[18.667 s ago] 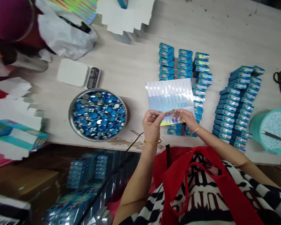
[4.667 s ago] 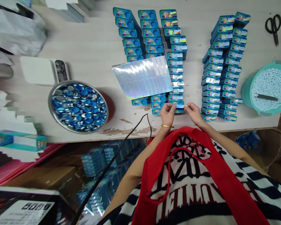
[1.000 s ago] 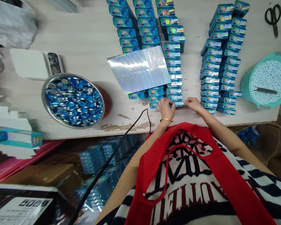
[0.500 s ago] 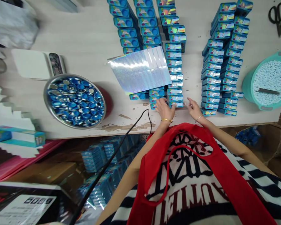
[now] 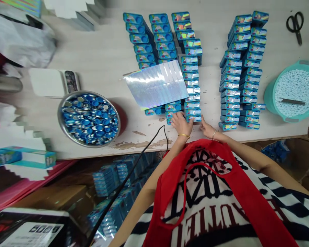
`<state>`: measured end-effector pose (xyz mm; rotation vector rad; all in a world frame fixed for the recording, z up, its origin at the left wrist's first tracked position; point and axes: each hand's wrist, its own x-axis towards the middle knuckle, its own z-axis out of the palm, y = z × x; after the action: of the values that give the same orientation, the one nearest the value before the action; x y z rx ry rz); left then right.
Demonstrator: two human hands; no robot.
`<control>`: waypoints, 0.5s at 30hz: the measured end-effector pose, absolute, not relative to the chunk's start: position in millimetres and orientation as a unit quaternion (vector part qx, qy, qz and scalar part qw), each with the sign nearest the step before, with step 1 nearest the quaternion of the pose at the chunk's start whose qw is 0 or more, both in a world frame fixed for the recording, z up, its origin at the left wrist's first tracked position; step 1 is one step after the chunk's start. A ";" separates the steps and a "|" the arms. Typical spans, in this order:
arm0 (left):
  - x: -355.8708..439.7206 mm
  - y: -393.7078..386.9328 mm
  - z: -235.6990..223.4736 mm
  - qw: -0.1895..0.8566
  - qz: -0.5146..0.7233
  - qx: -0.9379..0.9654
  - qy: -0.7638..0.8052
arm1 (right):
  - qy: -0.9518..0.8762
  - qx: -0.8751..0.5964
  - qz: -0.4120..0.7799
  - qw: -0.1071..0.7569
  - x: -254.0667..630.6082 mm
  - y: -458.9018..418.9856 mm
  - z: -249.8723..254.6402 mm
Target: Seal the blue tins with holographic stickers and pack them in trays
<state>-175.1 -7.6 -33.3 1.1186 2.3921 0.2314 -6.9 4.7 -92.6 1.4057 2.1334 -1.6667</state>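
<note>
Small blue printed boxes stand in rows on the table. My left hand lies at the near end of the middle rows, fingers stretched over the boxes and thumb by the nearest box of the third row. On that row's other side is my right hand, its fingers extended and a fingertip close to the end box; whether it touches cannot be made out. Neither hand visibly grips anything. A shiny holographic sheet lies across the rows just beyond my left hand.
Two more box rows stand to the right, beside a turquoise tub of white pieces. Scissors lie at far right. On the left are a metal bowl of blue-and-silver caps and a white scale. A black cable crosses the table edge.
My right hand has moved left, up to the end of the third row. My left hand stays at the near boxes. The whole view has shifted slightly.
</note>
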 end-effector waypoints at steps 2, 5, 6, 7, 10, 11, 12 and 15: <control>-177.6 -9.6 -31.9 0.239 0.085 0.440 0.862 | 0.684 0.483 -0.537 0.098 -4.4 12.8 -88.2; -184.6 -11.0 -32.3 0.239 0.095 0.554 0.792 | 0.701 0.550 -0.451 0.053 -1.2 47.1 -74.6; -187.4 -9.5 -33.3 0.240 0.091 0.606 0.753 | 0.717 0.566 -0.407 0.015 -2.0 64.4 -68.4; -190.1 -6.5 -34.7 0.242 0.078 0.653 0.713 | 0.734 0.573 -0.363 -0.019 -4.7 84.1 -61.9; -196.7 10.4 -40.7 0.246 0.016 0.740 0.626 | 0.779 0.563 -0.267 -0.075 -26.7 148.5 -45.3; -198.2 17.5 -42.8 0.246 -0.001 0.751 0.613 | 0.790 0.553 -0.253 -0.082 -38.4 168.6 -42.1; -199.4 24.4 -44.8 0.244 -0.013 0.759 0.604 | 0.799 0.542 -0.243 -0.088 -51.3 186.2 -40.7; -201.3 39.8 -49.2 0.241 -0.034 0.767 0.593 | 0.821 0.514 -0.232 -0.088 -89.7 218.1 -46.8</control>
<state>-201.3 39.8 -49.2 2.0989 1.6222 -0.0936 -89.7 218.1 -46.8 1.7111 2.7357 -0.7744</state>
